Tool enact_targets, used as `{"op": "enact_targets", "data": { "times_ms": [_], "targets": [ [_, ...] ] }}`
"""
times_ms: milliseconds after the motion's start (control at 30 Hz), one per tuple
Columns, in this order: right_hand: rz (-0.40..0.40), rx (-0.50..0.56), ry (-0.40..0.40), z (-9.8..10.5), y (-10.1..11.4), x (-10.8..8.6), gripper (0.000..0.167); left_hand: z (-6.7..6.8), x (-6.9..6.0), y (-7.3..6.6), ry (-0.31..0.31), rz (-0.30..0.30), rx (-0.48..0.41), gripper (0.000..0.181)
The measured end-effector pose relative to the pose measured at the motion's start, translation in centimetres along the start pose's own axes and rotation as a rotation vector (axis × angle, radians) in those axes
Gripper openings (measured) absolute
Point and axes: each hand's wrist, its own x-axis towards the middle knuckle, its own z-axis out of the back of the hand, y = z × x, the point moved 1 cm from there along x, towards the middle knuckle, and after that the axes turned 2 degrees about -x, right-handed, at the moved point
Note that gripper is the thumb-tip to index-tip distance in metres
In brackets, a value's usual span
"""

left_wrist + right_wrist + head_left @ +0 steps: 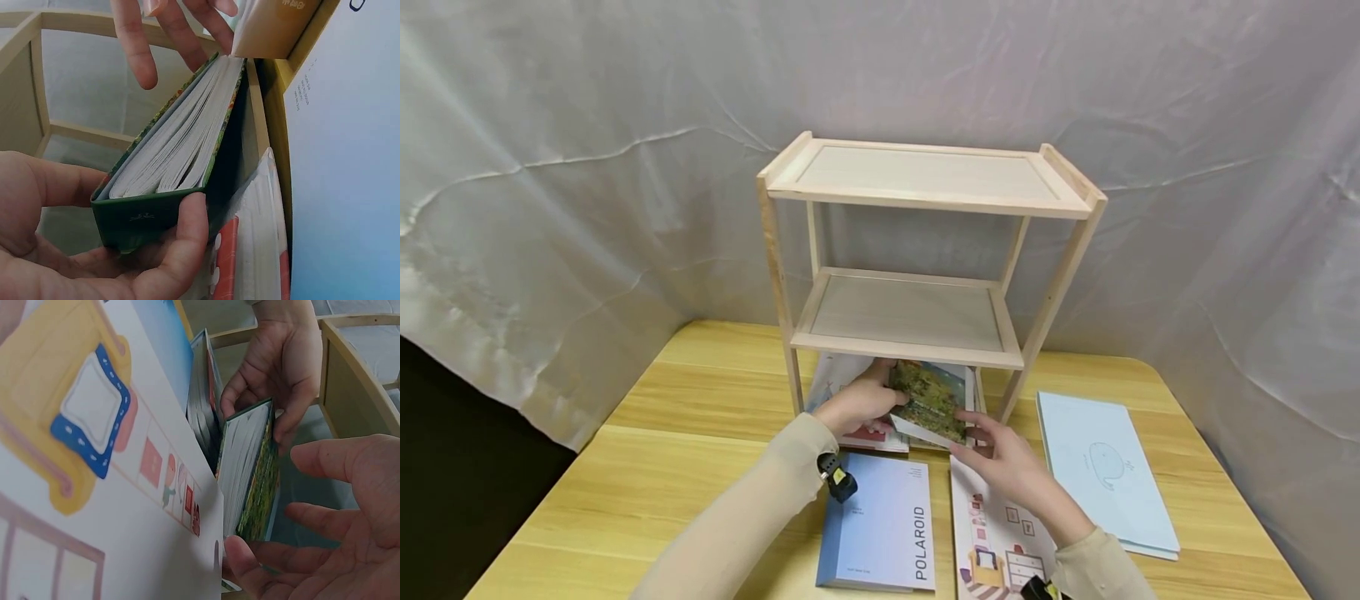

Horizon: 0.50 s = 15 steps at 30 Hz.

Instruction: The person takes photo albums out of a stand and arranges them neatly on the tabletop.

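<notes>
- Your left hand [865, 402] grips the green book [934, 396] at its nine o'clock.
- Your right hand [1006, 457], loosely spread, sits at its four o'clock.

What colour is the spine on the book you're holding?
Dark green; the spine shows best in the left wrist view.

The head view is bright; sheen streaks the curtain [625, 208]; both wrist views are dimmer, greyer.

Thick grn-spined bk [929, 395], closed, tilted
</notes>
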Motion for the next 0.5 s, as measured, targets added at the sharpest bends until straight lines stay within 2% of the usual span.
{"op": "enact_targets", "data": {
  "times_ms": [267,500],
  "targets": [
    [0.003,0.016,0.002,0.00,0.10,-0.01,0.060,-0.21,-0.01,0.20,-0.022,0.076,-0.084,0.084],
    [0.021,0.037,0.021,-0.09,-0.03,0.12,0.057,-0.20,0.12,0.44,-0.046,0.114,-0.147,0.088]
  ]
}}
